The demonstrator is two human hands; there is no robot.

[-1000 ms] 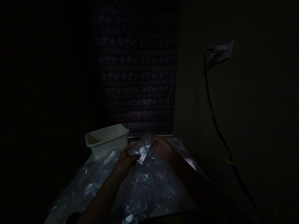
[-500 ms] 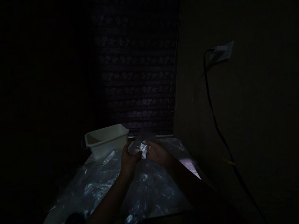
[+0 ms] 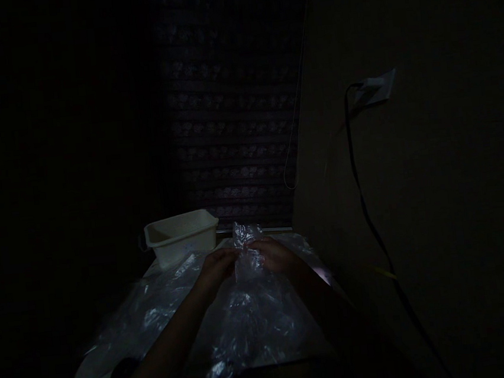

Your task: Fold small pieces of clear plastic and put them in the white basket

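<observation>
Over the middle of the table, both my hands pinch one small clear plastic bag [image 3: 247, 232], which stands up shiny between them. My left hand [image 3: 219, 264] has its fingers closed on the bag's left side. On the opposite side, my right hand [image 3: 276, 254] grips it with thumb and fingers. Beneath my hands spreads a heap of crinkled clear plastic [image 3: 247, 320], reaching the table's front edge. Dim light hides whether anything is inside the bag.
A white plastic tub [image 3: 186, 243] stands at the table's back left. Near the front left corner lies a dark round object [image 3: 123, 369] on the white tabletop [image 3: 89, 371]. A black cable [image 3: 365, 213] hangs from a wall socket [image 3: 376, 88] at right. Behind is a patterned blind [image 3: 237, 131].
The bag has gone from bunched up to more upright and spread between my hands. My left hand's fingers have closed in and turned toward the right hand.
</observation>
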